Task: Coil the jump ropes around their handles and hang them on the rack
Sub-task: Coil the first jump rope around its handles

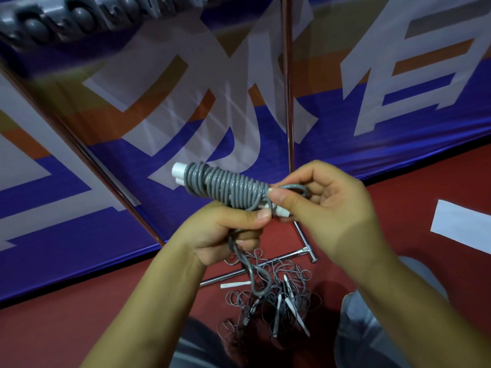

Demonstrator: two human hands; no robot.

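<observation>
Gripping the lower end of a coiled jump rope (225,185), the left hand (225,232) has its thumb laid along the underside of the bundle and its fingers curled round the handles and a trailing length of grey cord. The rope is wound in tight grey turns round two white handles (178,173) held side by side, their butt ends poking out at the upper left of the coil, and the bundle is held in the air, tilted, in front of a blue, white and orange banner (372,139). The right hand (326,205) pinches the free end of the cord between thumb and forefinger just at the right end of the coil, where a small loop of cord (295,188) curves back toward the palm. From the left hand a slack strand (252,274) drops to a tangled heap of more grey ropes with white handles (276,296) lying on the red floor (79,328), near the banner's lower edge. The heap lies over the chrome base bars of the rack (305,251), whose upright posts rise past the banner. A white strip (462,224) lies on the floor toward the right edge.
</observation>
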